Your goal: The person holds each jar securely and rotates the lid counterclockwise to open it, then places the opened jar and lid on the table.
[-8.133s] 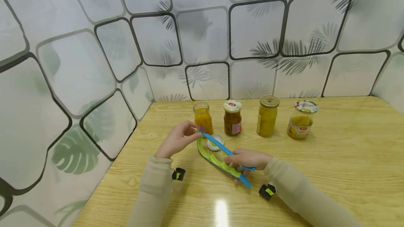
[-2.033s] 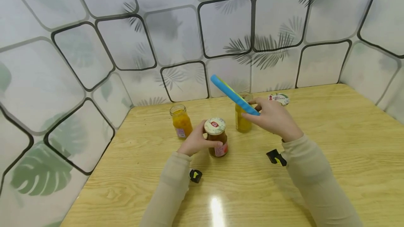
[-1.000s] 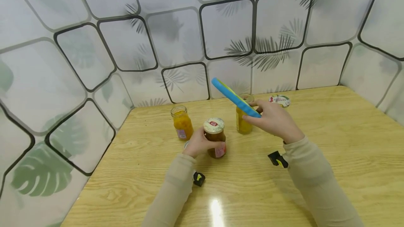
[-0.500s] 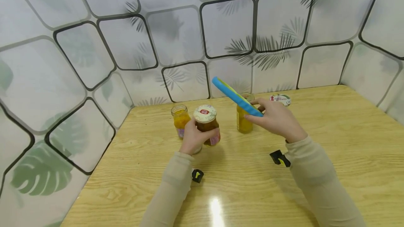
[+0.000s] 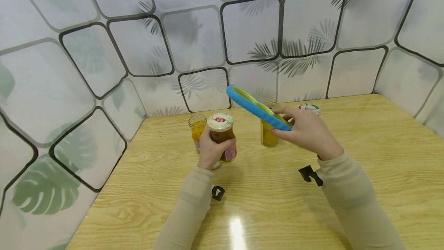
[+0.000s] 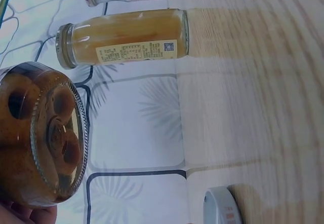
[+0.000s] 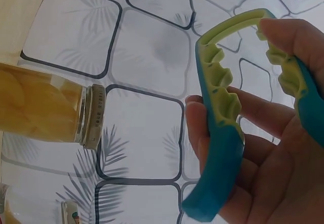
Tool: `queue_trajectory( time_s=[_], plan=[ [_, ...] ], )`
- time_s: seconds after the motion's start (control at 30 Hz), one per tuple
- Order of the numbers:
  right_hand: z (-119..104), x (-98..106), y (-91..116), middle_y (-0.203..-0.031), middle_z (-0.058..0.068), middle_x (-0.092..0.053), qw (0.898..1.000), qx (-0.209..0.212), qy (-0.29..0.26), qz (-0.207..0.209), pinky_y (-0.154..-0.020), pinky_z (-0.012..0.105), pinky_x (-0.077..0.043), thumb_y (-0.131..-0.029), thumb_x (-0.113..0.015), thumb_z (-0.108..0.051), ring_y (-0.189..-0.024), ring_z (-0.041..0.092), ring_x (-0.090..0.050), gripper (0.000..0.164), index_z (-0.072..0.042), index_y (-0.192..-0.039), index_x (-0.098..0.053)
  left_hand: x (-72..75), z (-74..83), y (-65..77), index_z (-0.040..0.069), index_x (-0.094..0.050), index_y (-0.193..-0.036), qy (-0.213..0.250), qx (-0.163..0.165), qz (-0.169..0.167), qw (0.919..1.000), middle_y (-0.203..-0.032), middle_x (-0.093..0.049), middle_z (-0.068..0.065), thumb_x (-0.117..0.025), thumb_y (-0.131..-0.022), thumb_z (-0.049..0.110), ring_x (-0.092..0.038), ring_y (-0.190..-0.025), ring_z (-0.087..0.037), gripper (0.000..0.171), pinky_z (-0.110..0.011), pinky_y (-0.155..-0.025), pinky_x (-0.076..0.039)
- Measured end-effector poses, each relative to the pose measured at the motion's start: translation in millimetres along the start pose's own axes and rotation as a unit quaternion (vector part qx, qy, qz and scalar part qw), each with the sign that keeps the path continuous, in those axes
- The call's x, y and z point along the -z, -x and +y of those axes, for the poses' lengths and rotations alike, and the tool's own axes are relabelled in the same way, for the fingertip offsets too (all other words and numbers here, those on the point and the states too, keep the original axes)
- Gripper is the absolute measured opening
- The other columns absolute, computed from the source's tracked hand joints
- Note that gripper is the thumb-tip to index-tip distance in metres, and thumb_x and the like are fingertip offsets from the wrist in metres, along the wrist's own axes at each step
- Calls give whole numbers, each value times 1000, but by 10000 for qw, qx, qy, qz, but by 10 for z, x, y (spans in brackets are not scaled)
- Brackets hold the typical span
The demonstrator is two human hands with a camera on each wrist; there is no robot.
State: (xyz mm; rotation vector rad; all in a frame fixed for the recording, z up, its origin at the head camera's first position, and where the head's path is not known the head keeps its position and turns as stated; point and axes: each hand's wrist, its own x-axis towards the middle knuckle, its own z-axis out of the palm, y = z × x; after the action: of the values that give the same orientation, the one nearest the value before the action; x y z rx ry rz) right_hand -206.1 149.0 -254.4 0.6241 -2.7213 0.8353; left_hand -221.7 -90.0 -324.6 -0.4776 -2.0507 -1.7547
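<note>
My left hand [image 5: 209, 152] grips a lidded brown jar [image 5: 219, 137], thumb across its pink label. The left wrist view shows the glass base of this jar [image 6: 55, 133] raised above the tabletop. In my right hand [image 5: 306, 131] is a blue and green jar opener [image 5: 254, 108], held up over the table. Its scalloped green inner edges face the right wrist camera, with the arms of the opener [image 7: 220, 143] spread apart. Just behind the left hand stands an uncapped jar of orange fruit [image 5: 197, 127], partly covered. A loose metal lid [image 5: 216, 165] lies under the brown jar.
A tall capped jar of yellow fruit [image 5: 268, 136] stands behind the opener. Farther right is another jar, its white lid [image 5: 310, 108] showing past the right hand. The patterned wall [image 5: 253, 30] rises behind the wooden table [image 5: 270, 203].
Eight seconds ago both hands were on the opener near the loose lid. Since then the left hand has gripped the brown jar, lifted it and brought it leftward. The opener has just turned slightly.
</note>
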Motion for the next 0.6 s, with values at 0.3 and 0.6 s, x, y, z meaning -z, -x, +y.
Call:
queue_trajectory(
  time_s=[0.3,0.6],
  plan=[
    [-70,5,42,-85,9,-62,9962,667,346,441,-46,27,-36,-73,-70,-26,-53,13,-43,49,-7,-116,-57,-15,219,39,-8,-50,-108,-84,-126,22,9999,-102,-55,-21,-69,-65,-5,-53,-91,-32,47,-41,-79,-45],
    [-81,-22,63,-86,2,-63,9839,1267,1050,697,-48,26,-37,-68,-73,-31,-59,13,-48,52,-9,-113,-60,-12,188,34,-7,-50,-109,-43,-283,-135,9995,-102,-56,-20,-70,-65,-6,-53,-92,-30,48,-40,-80,-45]
  ],
)
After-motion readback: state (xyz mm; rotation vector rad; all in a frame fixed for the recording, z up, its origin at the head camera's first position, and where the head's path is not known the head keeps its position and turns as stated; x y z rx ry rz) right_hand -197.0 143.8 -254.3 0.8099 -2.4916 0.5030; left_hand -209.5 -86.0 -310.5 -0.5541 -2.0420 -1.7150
